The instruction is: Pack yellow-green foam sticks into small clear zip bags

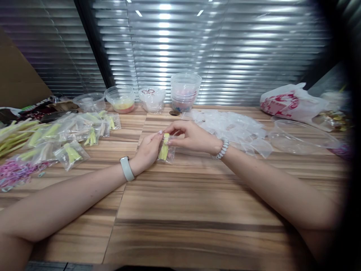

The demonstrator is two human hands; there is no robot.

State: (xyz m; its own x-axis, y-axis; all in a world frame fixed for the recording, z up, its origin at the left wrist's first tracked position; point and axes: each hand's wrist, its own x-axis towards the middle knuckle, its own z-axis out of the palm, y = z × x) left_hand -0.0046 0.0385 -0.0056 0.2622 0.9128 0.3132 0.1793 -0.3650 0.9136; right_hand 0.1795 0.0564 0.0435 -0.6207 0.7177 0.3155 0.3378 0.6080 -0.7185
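A small clear plastic bag (167, 152) with yellow-green strips inside is held upright over the wooden table (197, 210), between both hands. My left hand (147, 151), with a white watch band at the wrist, pinches the bag's left edge. My right hand (191, 136), with a beaded bracelet, pinches the top of the bag from the right. Both hands have their fingers closed on it.
Filled small bags (84, 131) lie at the left, with loose yellow-green strips (14, 137) and pink bands (15, 171). Empty clear bags (231, 126) are heaped at the right. Plastic tubs (184, 90) stand along the blinds. A white-and-red bag (290, 101) and a clear lid (304, 137) sit far right.
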